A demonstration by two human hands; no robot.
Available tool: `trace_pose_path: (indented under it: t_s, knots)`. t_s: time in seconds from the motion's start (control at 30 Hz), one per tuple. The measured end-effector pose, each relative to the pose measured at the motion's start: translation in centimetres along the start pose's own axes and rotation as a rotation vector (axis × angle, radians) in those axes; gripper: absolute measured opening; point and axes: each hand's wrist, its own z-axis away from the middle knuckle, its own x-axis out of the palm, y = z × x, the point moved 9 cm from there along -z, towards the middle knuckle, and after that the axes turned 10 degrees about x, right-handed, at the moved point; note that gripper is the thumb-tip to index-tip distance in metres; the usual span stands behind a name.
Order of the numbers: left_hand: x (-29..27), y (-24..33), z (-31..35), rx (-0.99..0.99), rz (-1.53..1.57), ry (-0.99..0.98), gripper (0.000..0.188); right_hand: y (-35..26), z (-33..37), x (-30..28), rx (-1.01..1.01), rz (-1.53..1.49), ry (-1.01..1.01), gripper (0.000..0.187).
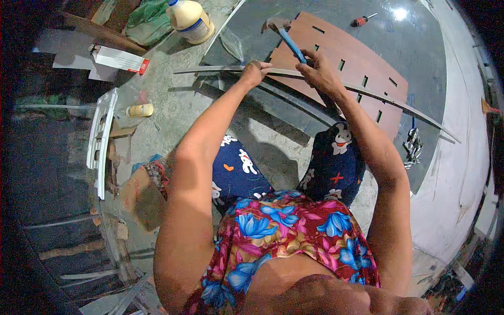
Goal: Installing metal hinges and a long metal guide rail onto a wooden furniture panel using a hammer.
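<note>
A long, thin pale strip (386, 97) crosses in front of me, bowed by the lens, and my left hand (254, 74) pinches it left of its middle. My right hand (321, 76) grips a claw hammer by its blue handle (292, 45). The hammer's head points up and away from me, above a brown slotted board (336, 52). The fingers of my right hand are close to the strip; whether they touch it I cannot tell. The board lies flat beyond the strip, on a dark grey sheet (420, 63).
A red-handled screwdriver (362, 20) lies on the far sheet, and a pile of metal pieces (412, 146) at its right. Farther left stand a large jug (191, 22), a small yellowish bottle (139, 110), a white-red box (121, 59) and white slotted strips (103, 139).
</note>
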Motion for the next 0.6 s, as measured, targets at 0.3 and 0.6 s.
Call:
trace_pose_path:
  t_s: [0.3,0.6]
  knots:
    - [-0.2,1.5,0.2,-0.046,-0.113,0.011,0.021,1.0,-0.3,0.0,0.011,-0.002,-0.017,0.039]
    - [0.0,0.5,0.4,-0.016,-0.234,-0.060,0.023,0.5,-0.5,0.7,0.002,0.012,-0.055,0.039]
